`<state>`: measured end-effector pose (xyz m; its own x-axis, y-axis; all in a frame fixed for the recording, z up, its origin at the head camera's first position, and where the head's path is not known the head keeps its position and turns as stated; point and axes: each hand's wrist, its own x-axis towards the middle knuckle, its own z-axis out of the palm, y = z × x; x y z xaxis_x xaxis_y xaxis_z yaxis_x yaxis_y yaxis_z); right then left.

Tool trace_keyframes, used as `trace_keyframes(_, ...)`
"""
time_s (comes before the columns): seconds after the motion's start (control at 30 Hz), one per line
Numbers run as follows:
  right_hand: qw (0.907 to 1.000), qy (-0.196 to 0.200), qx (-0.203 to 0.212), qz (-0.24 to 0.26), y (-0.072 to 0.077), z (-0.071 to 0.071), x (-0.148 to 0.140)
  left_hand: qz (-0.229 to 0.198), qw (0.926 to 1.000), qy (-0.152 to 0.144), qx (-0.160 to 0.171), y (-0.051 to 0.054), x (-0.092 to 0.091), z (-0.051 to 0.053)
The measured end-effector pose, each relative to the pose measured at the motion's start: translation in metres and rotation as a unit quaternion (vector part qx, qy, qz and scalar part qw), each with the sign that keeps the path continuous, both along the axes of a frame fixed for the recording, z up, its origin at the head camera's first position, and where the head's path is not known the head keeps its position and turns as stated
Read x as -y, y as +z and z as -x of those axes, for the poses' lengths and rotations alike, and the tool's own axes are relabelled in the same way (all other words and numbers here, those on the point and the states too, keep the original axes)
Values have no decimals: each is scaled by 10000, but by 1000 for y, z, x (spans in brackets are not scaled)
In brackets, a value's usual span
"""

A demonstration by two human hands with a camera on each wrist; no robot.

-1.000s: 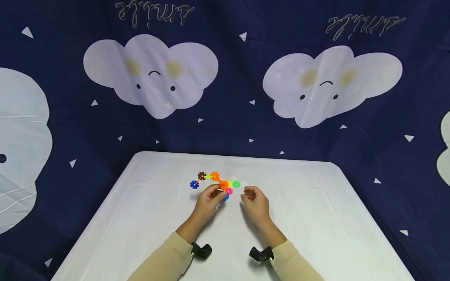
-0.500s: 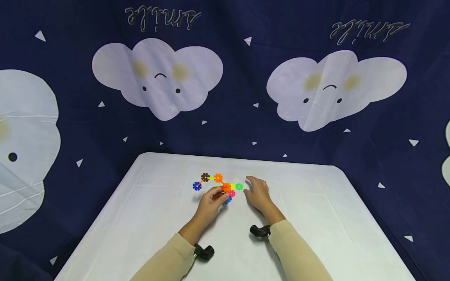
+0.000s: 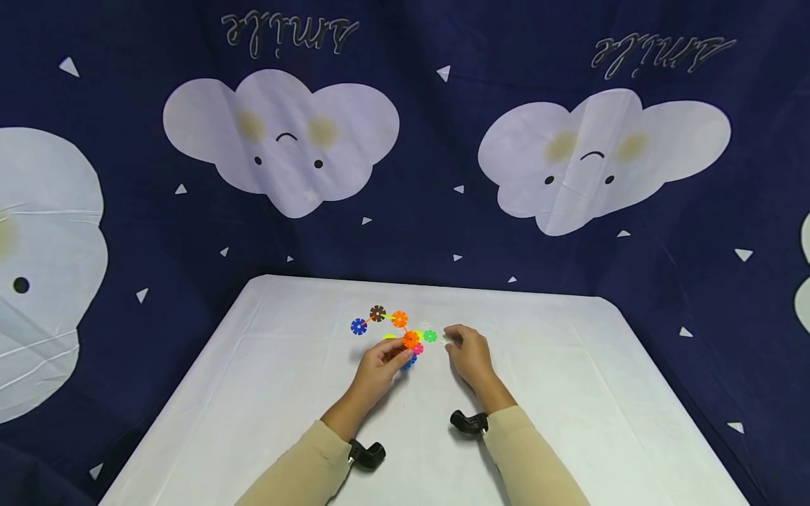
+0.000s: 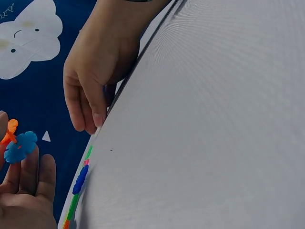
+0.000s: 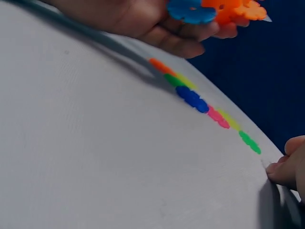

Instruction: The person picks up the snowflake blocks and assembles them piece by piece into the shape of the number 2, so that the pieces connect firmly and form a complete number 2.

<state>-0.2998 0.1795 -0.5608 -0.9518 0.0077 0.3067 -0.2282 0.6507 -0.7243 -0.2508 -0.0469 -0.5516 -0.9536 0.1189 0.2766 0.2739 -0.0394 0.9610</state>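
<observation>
My left hand (image 3: 375,371) pinches an orange notched disc (image 3: 410,339) of a joined chain; its other end, with an orange disc (image 3: 399,319), a brown disc (image 3: 377,313) and a blue disc (image 3: 358,326), reaches up and left. A light blue disc (image 4: 20,147) shows by the left fingers in the left wrist view. On the table lie pink (image 5: 218,117), dark blue (image 5: 192,98) and green (image 5: 249,142) discs. At their right end, my right hand (image 3: 471,357) has its thumb and fingertips at a whitish clear disc (image 3: 446,341); its grip is hard to make out.
The white-covered table (image 3: 285,436) stands before a dark blue curtain (image 3: 430,232) printed with white clouds. More loose discs, yellow (image 5: 228,119) and orange (image 5: 162,66), lie in the same cluster.
The right hand opened and reached forward, then drew its fingers together at the clear disc. The left hand kept its pinch while the chain's far end tilted up and swung slightly right.
</observation>
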Motion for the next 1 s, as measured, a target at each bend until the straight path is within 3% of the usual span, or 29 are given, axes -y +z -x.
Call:
trace_keyframes(0.07,9999,6,48,161,0,-2,-1,-15,10000,-76,26,-8,1,4)
trace_keyframes(0.57,9950,-91,266,964,1,-11,-5,24,9995,-314,-51,-10,4,7)
trace_keyframes(1.0,9898,-48,196,1410,5,-23,-1,-83,9993,-343,135,-10,4,7)
